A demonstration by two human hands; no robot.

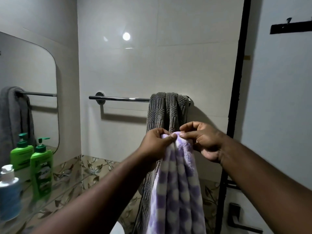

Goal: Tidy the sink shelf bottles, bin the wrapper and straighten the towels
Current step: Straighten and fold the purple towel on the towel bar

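Note:
A purple-and-white checked towel (177, 191) hangs bunched from both my hands in front of the wall. My left hand (156, 144) grips its top edge on the left, and my right hand (200, 141) pinches the same edge beside it. Behind them a grey ribbed towel (167, 112) hangs bunched at the right end of a chrome towel rail (119, 98). On the glass sink shelf (67, 188) at the left stand a green pump bottle (41, 169) and a blue bottle with a white cap (9, 191).
A mirror (25, 92) on the left wall reflects the grey towel and the green bottle. A black door frame (236, 98) runs down the right, with a dark door handle (243, 222) low beside it. A black hook strip (290, 27) is on the right wall.

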